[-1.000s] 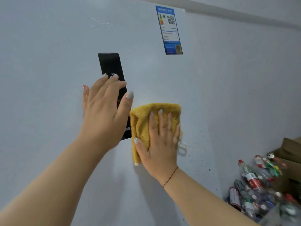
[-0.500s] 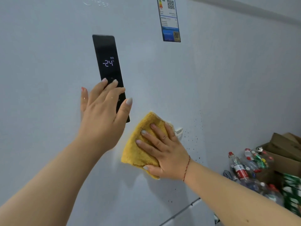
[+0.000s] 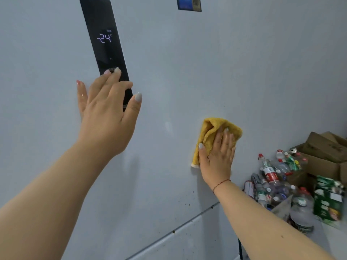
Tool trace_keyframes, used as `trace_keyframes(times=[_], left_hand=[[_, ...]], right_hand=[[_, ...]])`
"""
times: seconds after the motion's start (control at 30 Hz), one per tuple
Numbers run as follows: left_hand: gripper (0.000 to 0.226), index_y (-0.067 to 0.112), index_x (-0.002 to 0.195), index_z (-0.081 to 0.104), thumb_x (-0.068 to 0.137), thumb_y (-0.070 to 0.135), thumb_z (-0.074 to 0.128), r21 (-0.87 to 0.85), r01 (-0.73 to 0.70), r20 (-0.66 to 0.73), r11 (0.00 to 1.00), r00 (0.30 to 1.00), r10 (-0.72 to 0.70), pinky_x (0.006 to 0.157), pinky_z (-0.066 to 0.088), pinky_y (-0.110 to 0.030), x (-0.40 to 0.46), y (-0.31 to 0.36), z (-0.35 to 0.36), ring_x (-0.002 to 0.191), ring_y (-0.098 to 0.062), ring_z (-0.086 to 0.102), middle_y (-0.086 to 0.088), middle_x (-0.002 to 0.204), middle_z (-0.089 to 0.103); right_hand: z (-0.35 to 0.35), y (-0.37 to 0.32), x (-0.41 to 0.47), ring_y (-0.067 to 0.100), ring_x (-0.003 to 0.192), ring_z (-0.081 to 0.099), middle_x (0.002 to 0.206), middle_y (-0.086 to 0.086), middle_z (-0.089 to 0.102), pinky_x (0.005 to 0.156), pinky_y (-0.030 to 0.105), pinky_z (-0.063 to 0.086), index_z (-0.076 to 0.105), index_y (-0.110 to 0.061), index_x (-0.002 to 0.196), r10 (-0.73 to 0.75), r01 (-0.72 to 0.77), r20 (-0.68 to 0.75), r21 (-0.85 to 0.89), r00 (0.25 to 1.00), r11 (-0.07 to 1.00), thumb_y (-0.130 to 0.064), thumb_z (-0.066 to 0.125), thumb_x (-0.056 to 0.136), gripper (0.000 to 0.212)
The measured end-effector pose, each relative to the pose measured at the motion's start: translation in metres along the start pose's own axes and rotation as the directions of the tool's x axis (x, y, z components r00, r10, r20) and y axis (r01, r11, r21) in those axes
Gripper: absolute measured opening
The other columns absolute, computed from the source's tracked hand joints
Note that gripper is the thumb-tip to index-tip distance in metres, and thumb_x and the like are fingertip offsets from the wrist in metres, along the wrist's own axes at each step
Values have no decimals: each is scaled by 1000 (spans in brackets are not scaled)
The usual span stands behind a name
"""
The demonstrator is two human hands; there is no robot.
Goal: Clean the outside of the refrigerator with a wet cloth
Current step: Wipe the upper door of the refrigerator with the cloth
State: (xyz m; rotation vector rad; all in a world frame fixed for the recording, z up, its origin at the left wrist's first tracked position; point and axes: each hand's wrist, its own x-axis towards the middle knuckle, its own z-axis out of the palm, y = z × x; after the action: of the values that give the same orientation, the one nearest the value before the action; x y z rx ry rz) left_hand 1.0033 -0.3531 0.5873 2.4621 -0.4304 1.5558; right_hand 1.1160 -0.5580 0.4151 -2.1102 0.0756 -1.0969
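Note:
The pale grey refrigerator door (image 3: pixel 169 72) fills most of the view. A black control panel (image 3: pixel 102 45) on it reads -24. My left hand (image 3: pixel 107 117) lies flat against the door, fingers straight, its fingertips over the panel's lower part. My right hand (image 3: pixel 218 152) presses a folded yellow cloth (image 3: pixel 210 134) flat against the door near its right edge, fingers straight on top of it. Small dark specks (image 3: pixel 185 203) dot the door below the cloth.
A blue energy label (image 3: pixel 188 4) sits at the top of the door. A seam (image 3: pixel 178 229) between doors runs below my arms. Right of the fridge lie a heap of empty plastic bottles (image 3: pixel 272 177), cardboard boxes (image 3: pixel 323 154) and a green carton (image 3: pixel 327 201).
My right hand has slid the cloth to the right along the door, and its fingers now point up. The view dropped lower. My left hand stays flat by the panel.

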Motion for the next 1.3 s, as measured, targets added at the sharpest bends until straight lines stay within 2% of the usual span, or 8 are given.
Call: trace_keyframes(times=[0.13,0.37,0.53,0.73,0.87,0.97,1.1,1.3], left_hand=[[67,16,133,52,91,56,18,-12,11,16,1000,1000,-11,119,-11,-44,-7,1,2,149,-13,10,-3,158,30],[59,12,134,52,96,48,25,-21,11,12,1000,1000,-11,119,-10,-45,-17,7,12,149,-16,13,-6,155,35],[57,12,132,53,97,48,26,-41,-1,-12,999,1000,0,118,-9,-48,-21,15,24,149,-18,16,-8,154,37],[53,10,130,54,98,44,29,-44,-15,-45,999,999,13,118,-9,-50,-24,15,30,148,-21,18,-10,152,39],[53,8,129,55,98,44,29,-34,-35,-50,999,998,33,117,-8,-49,-27,11,30,148,-22,19,-11,152,39],[55,8,129,54,99,45,27,-7,-46,-37,999,998,46,119,-6,-49,-29,8,29,148,-23,19,-10,153,39],[53,8,129,54,99,44,28,-19,-52,-20,998,998,52,120,-2,-46,-36,2,25,148,-23,20,-10,152,40],[44,7,127,57,100,36,36,-76,-68,-27,995,997,66,121,10,-47,-53,-6,9,144,-25,28,-11,148,45]], right_hand=[[19,-28,-38,20,145,-20,160,4,-14,117,49,-9,-22,-27,143,138,-138,7,118,990,983,-75,2,80,82],[45,-41,-113,39,146,0,159,14,6,114,61,4,-2,-18,153,-293,293,0,-11,956,956,-62,23,93,78],[52,4,-131,37,145,13,154,5,21,110,66,17,17,-24,151,-774,772,40,-124,632,623,-55,48,89,77],[40,61,-91,28,141,29,149,-5,31,109,60,27,32,-31,145,-925,915,116,-234,363,330,-55,45,91,60],[31,97,-72,31,143,24,151,-1,26,108,61,29,19,-28,151,-889,877,121,-267,441,399,-57,39,92,68],[22,121,-64,34,145,11,160,1,3,108,63,27,6,-24,153,-738,751,167,-264,654,606,-59,35,95,74],[20,124,-73,37,145,3,158,14,0,115,55,19,4,-11,152,-250,286,190,-194,950,939,-62,19,94,78],[36,68,-97,30,147,-3,160,8,-8,117,53,14,3,-9,152,331,-347,116,166,936,923,-48,32,91,78]])
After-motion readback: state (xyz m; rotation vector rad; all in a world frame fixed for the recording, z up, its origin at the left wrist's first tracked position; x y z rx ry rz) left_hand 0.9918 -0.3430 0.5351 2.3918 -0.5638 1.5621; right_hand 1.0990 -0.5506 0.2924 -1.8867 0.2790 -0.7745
